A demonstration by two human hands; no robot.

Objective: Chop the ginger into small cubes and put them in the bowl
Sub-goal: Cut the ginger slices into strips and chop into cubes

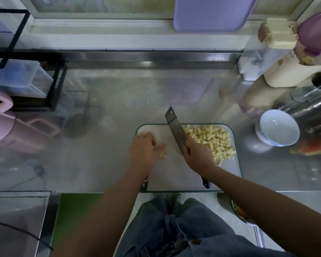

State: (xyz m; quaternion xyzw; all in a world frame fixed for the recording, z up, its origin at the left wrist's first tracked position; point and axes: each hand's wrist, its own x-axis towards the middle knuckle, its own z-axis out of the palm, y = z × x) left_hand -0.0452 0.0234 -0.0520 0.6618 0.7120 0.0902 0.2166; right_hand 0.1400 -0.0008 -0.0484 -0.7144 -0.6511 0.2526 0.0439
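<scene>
Pale-yellow ginger cubes [213, 141] heaped on board [174, 173]

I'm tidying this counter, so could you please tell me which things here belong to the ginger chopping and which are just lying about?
Part of the job: cleaver in the right hand; ginger piece under the left hand; ginger cubes; cutting board; white bowl.
Lying about: pink appliance; purple tray; black rack; cream-lidded container.

Single head view, steeply downward, close over cutting board [174, 175]
</scene>
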